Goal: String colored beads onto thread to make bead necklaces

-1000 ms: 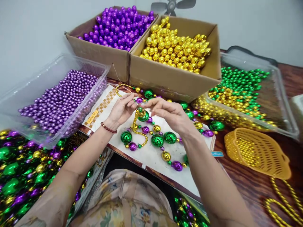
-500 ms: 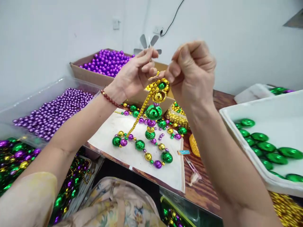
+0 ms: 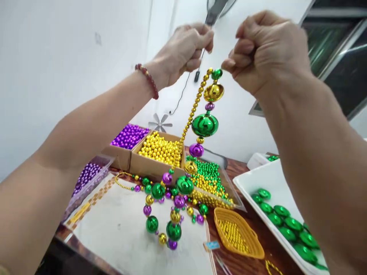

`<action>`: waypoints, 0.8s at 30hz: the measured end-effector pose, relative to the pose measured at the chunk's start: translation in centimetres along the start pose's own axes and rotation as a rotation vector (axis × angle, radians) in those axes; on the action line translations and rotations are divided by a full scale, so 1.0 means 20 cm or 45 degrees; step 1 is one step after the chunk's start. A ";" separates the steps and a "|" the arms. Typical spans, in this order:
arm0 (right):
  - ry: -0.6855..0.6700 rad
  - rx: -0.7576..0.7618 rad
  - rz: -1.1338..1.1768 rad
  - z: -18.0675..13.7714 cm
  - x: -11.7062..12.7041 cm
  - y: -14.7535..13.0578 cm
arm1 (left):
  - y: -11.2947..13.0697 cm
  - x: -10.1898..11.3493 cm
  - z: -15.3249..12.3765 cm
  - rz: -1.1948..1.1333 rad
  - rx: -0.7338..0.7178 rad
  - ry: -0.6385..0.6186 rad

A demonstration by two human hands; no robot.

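Observation:
A bead necklace point(image 3: 205, 125) of green, gold and purple balls hangs in the air between my two raised hands, its lower loop over the white cloth point(image 3: 114, 236). One side is a run of small gold beads; the other carries larger balls. My left hand point(image 3: 192, 47), with a red bead bracelet at the wrist, is closed in a pinch above the strand. Closed in a fist, my right hand point(image 3: 266, 49) has its little finger beside the top green bead. Whatever thread the fingers grip is too fine to see.
Behind the cloth stand boxes of purple beads point(image 3: 130, 136) and gold beads point(image 3: 160, 149), and a tray of green and gold beads point(image 3: 208, 173). At the right are a yellow basket point(image 3: 254, 244) and a white tub point(image 3: 243, 181) with green ovals. More strands lie on the cloth.
Both hands have risen and lifted the necklace, so more of it hangs free above the cloth. The view has tilted upward and turned to the right.

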State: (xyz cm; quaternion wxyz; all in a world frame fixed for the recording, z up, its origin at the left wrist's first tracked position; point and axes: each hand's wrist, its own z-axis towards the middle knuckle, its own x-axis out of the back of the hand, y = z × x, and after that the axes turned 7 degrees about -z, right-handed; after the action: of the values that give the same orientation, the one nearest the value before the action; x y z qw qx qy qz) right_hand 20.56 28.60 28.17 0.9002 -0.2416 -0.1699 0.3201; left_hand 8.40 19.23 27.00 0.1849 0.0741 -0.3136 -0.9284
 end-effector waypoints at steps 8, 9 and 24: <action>-0.193 -0.124 -0.074 -0.13 0.12 0.09 | -0.19 -0.03 -0.07 -0.177 0.154 -0.108; -0.178 -0.140 -0.072 -0.16 0.12 0.09 | -0.21 -0.02 -0.08 -0.211 0.168 -0.105; -0.311 -0.586 -0.342 -0.53 -0.03 0.34 | -0.52 -0.03 -0.47 -0.575 0.389 0.114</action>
State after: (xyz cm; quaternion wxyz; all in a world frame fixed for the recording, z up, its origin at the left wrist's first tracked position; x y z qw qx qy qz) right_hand 21.54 29.35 15.55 0.8290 -0.3744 -0.3754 0.1780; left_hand 8.27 21.94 13.12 -0.0262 0.2102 -0.4170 -0.8839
